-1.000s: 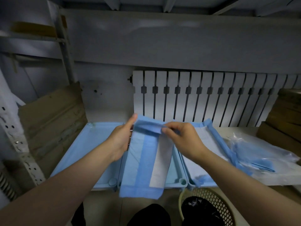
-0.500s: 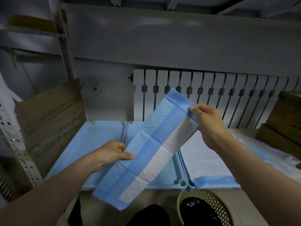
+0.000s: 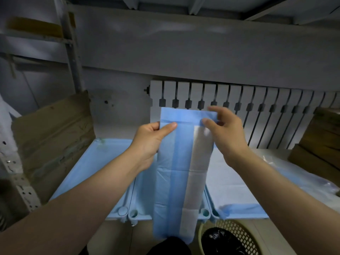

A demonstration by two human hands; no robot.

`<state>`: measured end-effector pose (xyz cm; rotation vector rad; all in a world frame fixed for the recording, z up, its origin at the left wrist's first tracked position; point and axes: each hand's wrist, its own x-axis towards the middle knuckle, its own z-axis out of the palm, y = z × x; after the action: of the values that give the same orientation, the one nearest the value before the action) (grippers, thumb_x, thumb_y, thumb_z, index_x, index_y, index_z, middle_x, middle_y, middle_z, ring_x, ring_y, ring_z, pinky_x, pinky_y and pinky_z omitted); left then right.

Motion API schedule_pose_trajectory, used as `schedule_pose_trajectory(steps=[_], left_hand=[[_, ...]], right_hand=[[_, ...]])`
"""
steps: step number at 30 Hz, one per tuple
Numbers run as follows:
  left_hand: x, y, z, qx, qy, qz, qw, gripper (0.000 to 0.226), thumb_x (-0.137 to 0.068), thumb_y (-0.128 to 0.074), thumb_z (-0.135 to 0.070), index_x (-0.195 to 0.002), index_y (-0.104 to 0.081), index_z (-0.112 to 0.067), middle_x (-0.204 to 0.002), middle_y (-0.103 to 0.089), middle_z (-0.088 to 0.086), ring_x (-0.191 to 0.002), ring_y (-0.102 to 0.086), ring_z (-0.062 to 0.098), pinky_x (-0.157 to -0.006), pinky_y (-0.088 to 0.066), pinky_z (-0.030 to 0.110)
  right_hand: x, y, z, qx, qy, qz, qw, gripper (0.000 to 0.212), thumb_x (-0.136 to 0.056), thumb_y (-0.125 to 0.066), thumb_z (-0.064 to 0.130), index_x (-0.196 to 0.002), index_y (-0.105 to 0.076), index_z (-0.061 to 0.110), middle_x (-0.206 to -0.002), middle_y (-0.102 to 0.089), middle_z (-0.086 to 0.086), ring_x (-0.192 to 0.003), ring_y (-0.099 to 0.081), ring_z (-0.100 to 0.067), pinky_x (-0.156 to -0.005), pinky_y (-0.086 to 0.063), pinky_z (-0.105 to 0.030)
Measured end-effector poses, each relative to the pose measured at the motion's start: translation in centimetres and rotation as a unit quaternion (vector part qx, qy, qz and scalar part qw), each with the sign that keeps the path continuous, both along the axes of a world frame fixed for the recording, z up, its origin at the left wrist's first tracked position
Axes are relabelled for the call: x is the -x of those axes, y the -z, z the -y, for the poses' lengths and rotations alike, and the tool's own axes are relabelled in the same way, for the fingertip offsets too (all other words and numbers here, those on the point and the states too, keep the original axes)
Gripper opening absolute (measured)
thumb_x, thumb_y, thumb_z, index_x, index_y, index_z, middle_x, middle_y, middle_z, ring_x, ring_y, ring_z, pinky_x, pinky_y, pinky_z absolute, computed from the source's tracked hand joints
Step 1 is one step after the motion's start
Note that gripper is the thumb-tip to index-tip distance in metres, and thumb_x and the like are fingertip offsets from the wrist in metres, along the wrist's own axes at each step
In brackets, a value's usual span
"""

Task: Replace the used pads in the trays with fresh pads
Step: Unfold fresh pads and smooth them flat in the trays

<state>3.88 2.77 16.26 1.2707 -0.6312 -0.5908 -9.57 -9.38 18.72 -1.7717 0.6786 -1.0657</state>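
You pinch the top edge of the folded pad (image 3: 181, 173) between thumb and fingers of your left hand (image 3: 149, 143) and right hand (image 3: 227, 138), so it hangs lengthwise over the middle tray (image 3: 143, 196), seemingly not touching it.

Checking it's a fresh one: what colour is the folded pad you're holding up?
The pad is light blue with a white strip along its right; head view.

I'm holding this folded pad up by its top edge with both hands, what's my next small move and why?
Probably draw the hands apart to unfold it sideways. The folded pad hangs as a narrow strip, left hand and right hand pinching its top edge, above the bare middle tray; the right tray is already lined.
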Motion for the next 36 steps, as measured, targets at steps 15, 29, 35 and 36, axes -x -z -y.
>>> schedule_pose_trajectory(steps=[15, 29, 35, 36], left_hand=[[3.5, -0.3, 2.1, 0.012, 0.068, -0.080, 0.994, 0.031, -0.096, -0.055, -0.029, -0.115, -0.068, -0.009, -0.105, -0.073, 0.011, -0.102, -0.069, 0.026, -0.096, -0.052, 0.040], [-0.5, -2.1, 1.7, -0.009, -0.074, 0.039, 0.996, 0.033, -0.094, -0.059, -0.035, -0.102, -0.068, -0.004, -0.099, -0.074, 0.009, -0.096, -0.069, 0.028, -0.090, -0.051, 0.043], [-0.2, -2.9, 1.6, 0.006, -0.053, 0.037, 0.998, 0.027, -0.097, -0.055, -0.031, -0.104, -0.070, -0.010, -0.101, -0.074, 0.009, -0.095, -0.069, 0.024, -0.094, -0.049, 0.047], [-0.2, -3.0, 1.6, 0.009, -0.052, 0.039, 0.998, 0.025, -0.097, -0.055, -0.031, -0.102, -0.070, -0.011, -0.100, -0.074, 0.008, -0.091, -0.070, 0.022, -0.093, -0.050, 0.045]], right_hand=[[-0.8, 2.7, -1.4, 0.087, -0.066, -0.013, 0.994, 0.015, -0.092, -0.062, 0.032, -0.080, -0.066, 0.024, -0.069, -0.065, 0.012, -0.066, -0.059, -0.002, -0.058, -0.046, -0.013], [3.1, 1.6, 4.9, -0.157, 0.059, 0.065, 0.984, 0.028, -0.101, -0.041, 0.022, -0.087, -0.060, 0.004, -0.092, -0.066, -0.017, -0.085, -0.062, -0.033, -0.090, -0.050, -0.059], [3.4, 1.3, 4.5, -0.153, 0.012, 0.106, 0.982, 0.037, -0.085, -0.066, 0.047, -0.075, -0.055, 0.012, -0.076, -0.061, -0.002, -0.073, -0.057, -0.019, -0.072, -0.046, -0.035], [3.5, 1.3, 4.2, -0.162, -0.023, 0.103, 0.981, 0.037, -0.081, -0.071, 0.048, -0.082, -0.062, 0.012, -0.083, -0.070, 0.001, -0.079, -0.066, -0.017, -0.076, -0.051, -0.033]])
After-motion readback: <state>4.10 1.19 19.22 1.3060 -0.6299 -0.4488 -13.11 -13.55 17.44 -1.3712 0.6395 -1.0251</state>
